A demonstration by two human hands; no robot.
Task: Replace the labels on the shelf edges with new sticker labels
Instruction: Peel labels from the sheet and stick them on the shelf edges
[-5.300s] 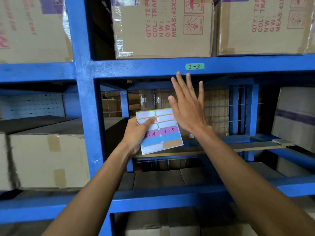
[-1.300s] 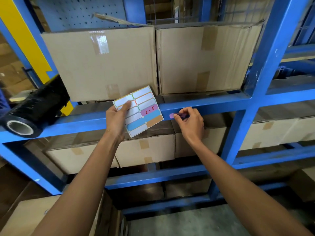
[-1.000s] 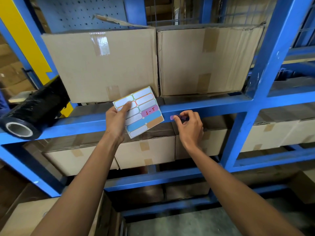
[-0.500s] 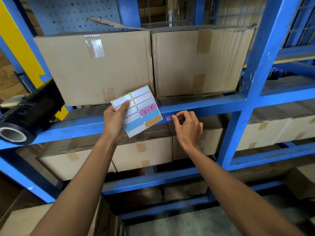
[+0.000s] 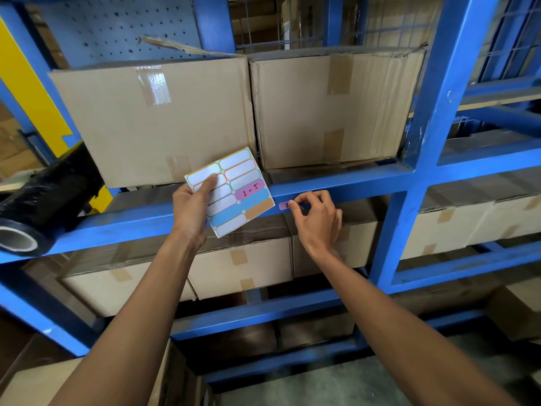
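Note:
My left hand (image 5: 191, 209) holds a sticker sheet (image 5: 234, 190) tilted in front of the blue shelf edge (image 5: 357, 187); one pink sticker on the sheet reads "1-5". A small pink label (image 5: 283, 205) lies on the shelf edge just right of the sheet. My right hand (image 5: 317, 218) has its thumb and forefinger curled onto this label's right part, which covers most of its writing. Whether the label is fully stuck down cannot be told.
Two taped cardboard boxes (image 5: 164, 118) (image 5: 330, 106) stand on the shelf above the edge, and more boxes (image 5: 243, 265) fill the shelf below. A black roll of stretch film (image 5: 44, 206) lies at the left. A blue upright post (image 5: 418, 136) rises to the right.
From the upper "1-3" shelf, the view dropped to this lower shelf edge. Over the last second my right hand's fingers stayed at the pink label and shifted only slightly; the sheet barely moved.

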